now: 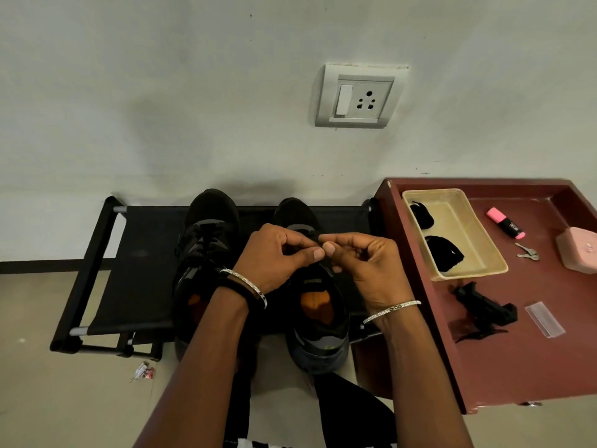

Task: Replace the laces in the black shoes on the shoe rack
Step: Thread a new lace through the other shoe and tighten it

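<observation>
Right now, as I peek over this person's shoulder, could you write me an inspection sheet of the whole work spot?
Surface: black shoe rack against the wall; red table beside it.
Job's things: left shoe seems laced; right shoe open, black lace held over it; beige tray holds two black bundles, perhaps laces.
Clutter: pink highlighter, keys, pink box, black gadget and clear packet on the table; wrapper on the floor.
Grips: left hand and right hand both pinch the lace.
Cables: nothing seen.
Surroundings: grey wall with a switch socket.
</observation>
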